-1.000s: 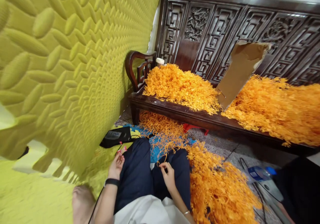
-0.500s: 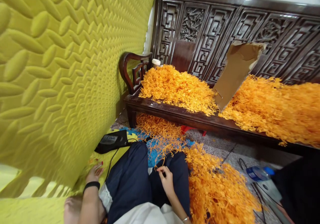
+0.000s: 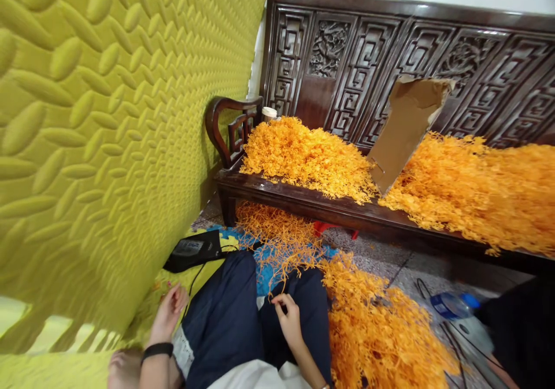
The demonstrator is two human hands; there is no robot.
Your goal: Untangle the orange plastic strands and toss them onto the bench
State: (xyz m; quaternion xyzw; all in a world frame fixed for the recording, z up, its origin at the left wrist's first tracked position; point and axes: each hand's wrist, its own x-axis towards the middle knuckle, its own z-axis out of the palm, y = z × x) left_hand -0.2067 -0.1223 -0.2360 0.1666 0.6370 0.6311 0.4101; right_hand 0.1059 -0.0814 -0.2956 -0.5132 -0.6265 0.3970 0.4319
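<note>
My right hand (image 3: 287, 317) rests on my lap in dark trousers (image 3: 234, 314), its fingers pinched on a thin orange plastic sprig (image 3: 281, 273) that runs up from the heap. My left hand (image 3: 170, 312), with a black band at the wrist, hangs beside my left knee near the yellow mat; its fingers are curled and I cannot make out anything in them. A big heap of orange plastic sprigs (image 3: 381, 331) lies on the floor just right of my legs.
A dark carved wooden bench (image 3: 347, 212) stands ahead, piled with orange sprigs (image 3: 312, 155) and a leaning cardboard sheet (image 3: 405, 126). A yellow padded wall (image 3: 108, 117) is close on the left. A black device (image 3: 193, 249) and a water bottle (image 3: 453, 305) lie on the floor.
My left hand moved from beside the knee out and down toward the yellow mat, then curled. My right hand stayed on the lap with the sprig. The view shifted slightly.
</note>
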